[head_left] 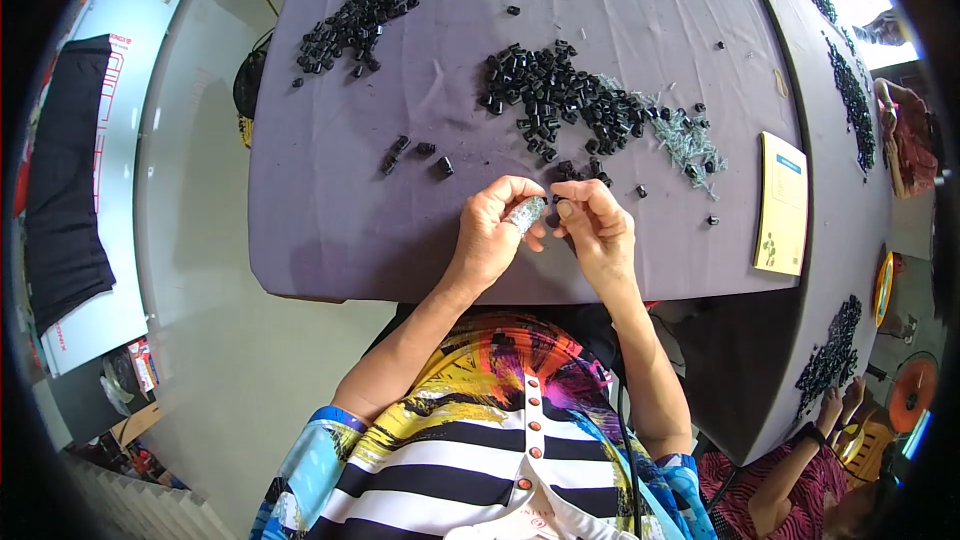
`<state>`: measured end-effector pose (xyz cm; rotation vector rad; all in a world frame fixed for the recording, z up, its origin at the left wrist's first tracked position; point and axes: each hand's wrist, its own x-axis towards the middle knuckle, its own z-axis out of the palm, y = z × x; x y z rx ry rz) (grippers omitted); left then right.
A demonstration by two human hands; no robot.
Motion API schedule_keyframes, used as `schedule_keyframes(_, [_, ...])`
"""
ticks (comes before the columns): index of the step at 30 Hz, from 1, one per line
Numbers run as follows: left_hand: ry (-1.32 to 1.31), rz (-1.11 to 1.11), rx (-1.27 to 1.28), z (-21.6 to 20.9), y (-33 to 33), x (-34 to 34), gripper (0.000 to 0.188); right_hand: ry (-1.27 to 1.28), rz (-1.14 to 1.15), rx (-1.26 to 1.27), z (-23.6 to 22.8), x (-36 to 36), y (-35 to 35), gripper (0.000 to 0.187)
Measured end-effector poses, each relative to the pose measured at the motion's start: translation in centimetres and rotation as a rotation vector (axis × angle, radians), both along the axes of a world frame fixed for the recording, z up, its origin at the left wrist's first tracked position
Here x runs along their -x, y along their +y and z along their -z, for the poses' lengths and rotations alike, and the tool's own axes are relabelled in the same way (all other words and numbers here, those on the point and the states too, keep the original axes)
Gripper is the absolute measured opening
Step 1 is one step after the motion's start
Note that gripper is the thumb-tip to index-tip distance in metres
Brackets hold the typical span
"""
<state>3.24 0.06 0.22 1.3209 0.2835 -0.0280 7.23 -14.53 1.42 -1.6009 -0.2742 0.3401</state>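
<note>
Left hand (487,230) closed around a pale grey-green, speckled bundle (526,213), right hand (602,226) pinching what looks like a small black plastic piece (557,203) between thumb and fingertips: the two nearly meet on the near side of the large heap of glossy black plastic cylinders (550,90). Well to the left of that heap, and slightly beyond it, is a smaller pile of similar black cylinders (352,28); a few stray black cylinders (445,167) lie to its near left. At the heap's right end, partly mixed in, are thin, translucent, pale slivers (690,145); well to its right and nearer is a flat yellow paper booklet (782,202). The pinched piece is tiny, so a slackened fingertip could drop it among the strays; a looser left grip might let the bundle slip. I can make out no container around the heap: cylinders and slivers lie directly on the grey-purple cloth (335,200).
</note>
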Motion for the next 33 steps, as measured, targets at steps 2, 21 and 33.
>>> schedule_keyframes(2, [-0.004, 0.007, -0.024, -0.1, 0.0, 0.0, 0.018, -0.059, -0.012, 0.034, 0.0, 0.0, 0.2, 0.016])
schedule_keyframes(21, [-0.001, -0.073, -0.044, -0.6, -0.7, 0.1, 0.019, 0.025, 0.073, -0.022, 1.6, 0.1, 0.8, 0.011])
schedule_keyframes(33, [-0.097, -0.012, -0.548, -1.8, -0.1, 0.8, 0.019, -0.636, 0.023, 0.335, 0.1, 0.0, 1.8, 0.023])
